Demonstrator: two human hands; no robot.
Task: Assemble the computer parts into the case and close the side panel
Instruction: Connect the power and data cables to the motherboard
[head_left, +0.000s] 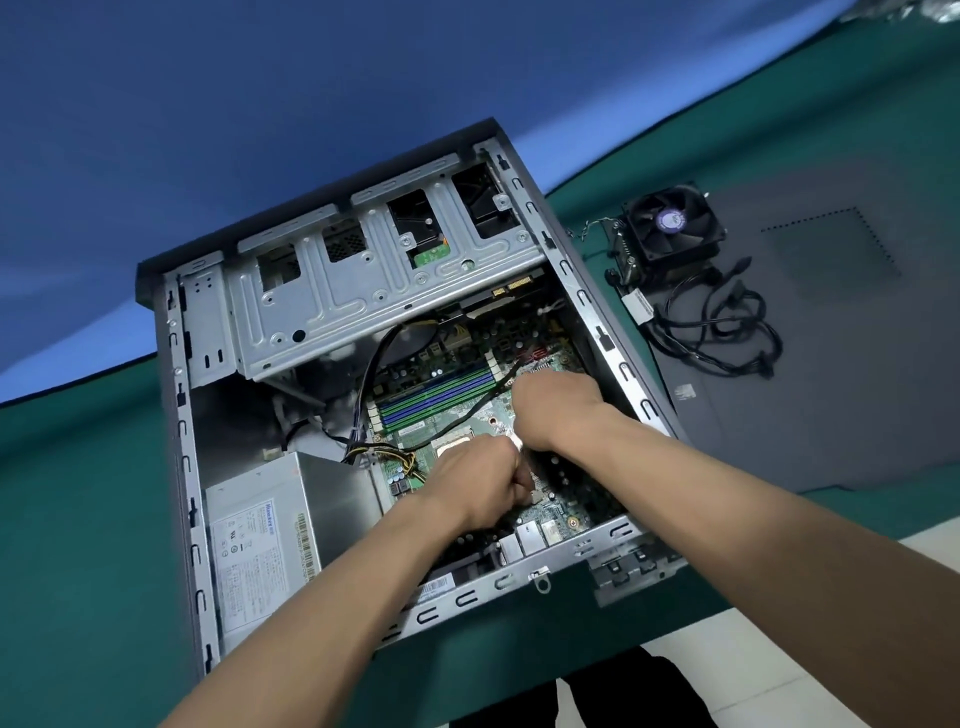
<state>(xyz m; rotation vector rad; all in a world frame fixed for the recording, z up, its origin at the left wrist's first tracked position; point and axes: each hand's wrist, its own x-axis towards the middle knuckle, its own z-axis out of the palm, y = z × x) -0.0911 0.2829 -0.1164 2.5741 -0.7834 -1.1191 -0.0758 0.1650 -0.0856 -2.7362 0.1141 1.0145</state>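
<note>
Two hands at work inside the open case (176, 431), over the motherboard (447, 410).

Both hands operate near the CPU socket (452, 441): the left hand (478, 480) is clenched, apparently around a small bright part, though what it grips cannot be told; the right hand (556, 410) curls downward onto the board, its hold hidden. Judged step: seating or securing a component on the board. Next move likely calls for fetching the one cooler fan (672, 226), lying with one cable bundle (722, 325) on the one side panel (810, 364), just right of the case. Count: one power supply (270, 525), installed; four memory slots (436, 397); one drive cage (363, 280).
</note>
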